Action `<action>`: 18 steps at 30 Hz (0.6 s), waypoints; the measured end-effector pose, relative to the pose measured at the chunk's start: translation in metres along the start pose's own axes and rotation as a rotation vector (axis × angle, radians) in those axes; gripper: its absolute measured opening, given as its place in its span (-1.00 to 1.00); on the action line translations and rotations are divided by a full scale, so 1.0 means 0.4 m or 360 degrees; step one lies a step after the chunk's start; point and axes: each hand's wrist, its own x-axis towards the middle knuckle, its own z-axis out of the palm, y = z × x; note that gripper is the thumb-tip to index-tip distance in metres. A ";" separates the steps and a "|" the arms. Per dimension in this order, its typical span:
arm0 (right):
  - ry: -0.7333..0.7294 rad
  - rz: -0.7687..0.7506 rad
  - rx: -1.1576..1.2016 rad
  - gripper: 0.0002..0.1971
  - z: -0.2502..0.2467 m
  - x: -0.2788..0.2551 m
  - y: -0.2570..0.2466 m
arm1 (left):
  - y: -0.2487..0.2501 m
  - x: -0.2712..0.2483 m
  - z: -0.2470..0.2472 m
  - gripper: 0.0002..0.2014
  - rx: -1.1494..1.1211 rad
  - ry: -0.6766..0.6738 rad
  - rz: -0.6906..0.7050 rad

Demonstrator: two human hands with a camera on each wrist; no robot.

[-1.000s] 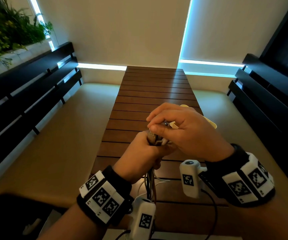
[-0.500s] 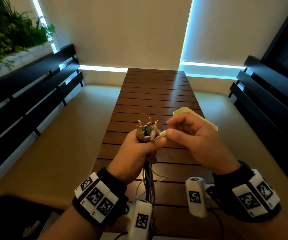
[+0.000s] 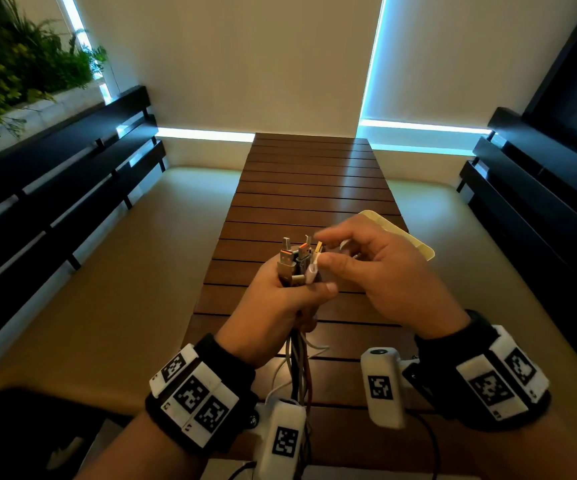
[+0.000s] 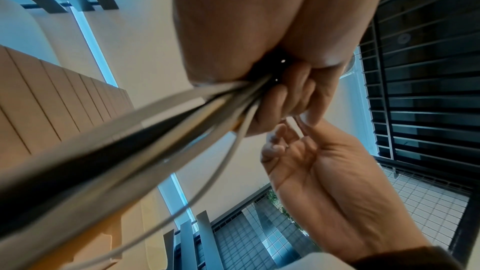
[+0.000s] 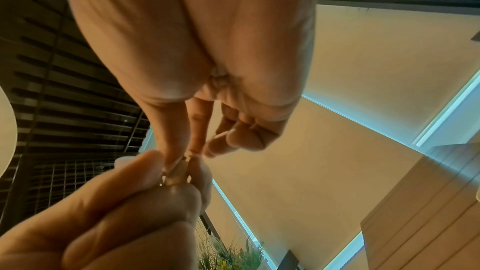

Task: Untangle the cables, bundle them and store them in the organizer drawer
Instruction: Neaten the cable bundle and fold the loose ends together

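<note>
I am seeing my left hand (image 3: 273, 306) clenching the cables (image 3: 297, 268) in a fist above the counter (image 3: 311, 188), plugs sticking up out of it and the cords hanging down toward my left wrist. Where those cords are ending I cannot tell; they are running off the bottom edge, and in the left wrist view (image 4: 155, 130) they are blurring into streaks. My right hand (image 3: 387, 271) is sitting just right of the cables, fingers (image 3: 328, 261) loosely curled, thumb touching the white plug (image 3: 312, 271). Whether it is pinching that plug I cannot tell; the right wrist view is showing two fingertips (image 5: 179, 151) meeting the plug ends. A pale tray (image 3: 415, 244) is lying behind the right hand, mostly hidden, its contents not visible.
</note>
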 end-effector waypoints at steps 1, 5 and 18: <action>-0.0017 -0.0043 -0.0029 -0.67 0.000 -0.001 -0.006 | 0.002 -0.002 -0.001 -0.88 -0.0005 -0.0005 0.0010; 0.0044 -0.0176 -0.0121 -0.75 0.006 0.002 -0.013 | 0.005 0.002 -0.005 -0.87 0.0010 0.0043 0.0052; -0.0097 -0.0483 -0.0783 -0.81 0.037 -0.003 -0.056 | -0.003 0.015 -0.023 -0.71 0.0092 0.0116 0.0103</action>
